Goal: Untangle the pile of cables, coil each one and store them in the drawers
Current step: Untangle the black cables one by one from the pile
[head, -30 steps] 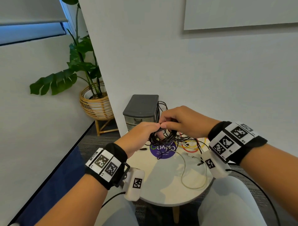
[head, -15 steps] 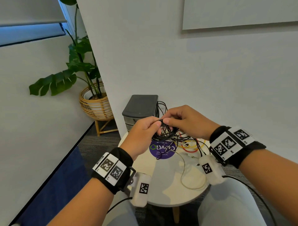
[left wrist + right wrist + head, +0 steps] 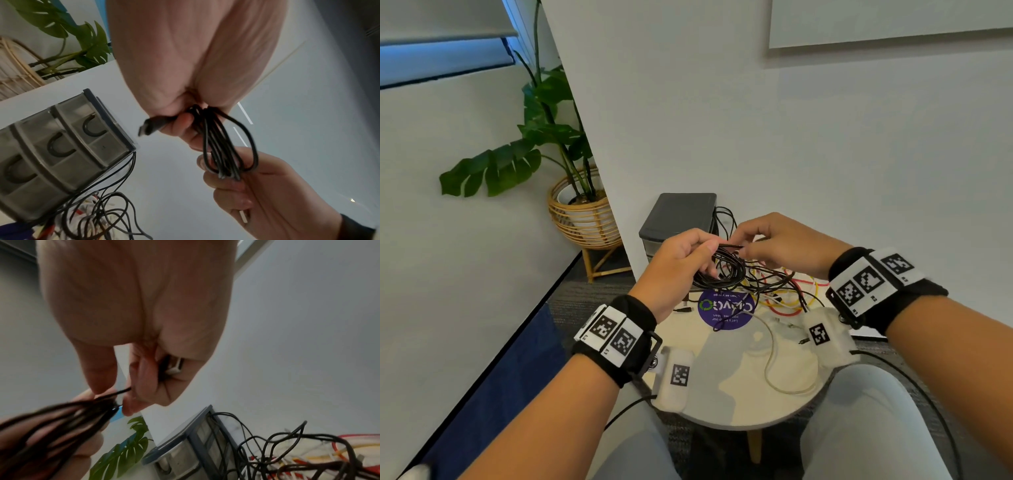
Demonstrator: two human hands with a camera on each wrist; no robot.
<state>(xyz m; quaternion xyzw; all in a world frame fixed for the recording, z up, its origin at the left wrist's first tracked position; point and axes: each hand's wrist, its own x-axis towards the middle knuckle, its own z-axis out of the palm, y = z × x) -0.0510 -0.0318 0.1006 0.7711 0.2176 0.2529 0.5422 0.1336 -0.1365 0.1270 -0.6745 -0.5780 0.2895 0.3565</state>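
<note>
- While the left hand (image 3: 681, 263) closes its curled fingers round a bundle of thin, round, glossy loops, the black cable coil (image 3: 722, 274) hangs from that grip just above the table (image 3: 722, 404), in front of the drawer unit (image 3: 681, 219).
- A flat black plug (image 3: 152, 126) sticks out between the left thumb and forefinger.
- The right hand (image 3: 787, 243) pinches the far end of the same loops with its fingertips, and a small white connector (image 3: 174, 366) is tucked against its palm.
- The drawer unit is a boxy grey plastic piece with a matte dark lid and three translucent drawers, each with a dark U-shaped pull; their contents cannot be made out.
- Beside the unit, the cable pile (image 3: 780, 291) lies on the table: thin black wires crossed with red, yellow and white ones.
- A pale, slack cable (image 3: 774, 363) curves alone across the smooth, round, cream tabletop.
- A round purple sticker (image 3: 726, 310) on the table bears white lettering, upside down from the head view; only fragments such as "as you go" are readable.
- Both wrists wear black fabric bands with square black-and-white code tags.
- A leafy plant (image 3: 534, 147) stands in a woven rattan basket (image 3: 582, 219) on the floor.
</note>
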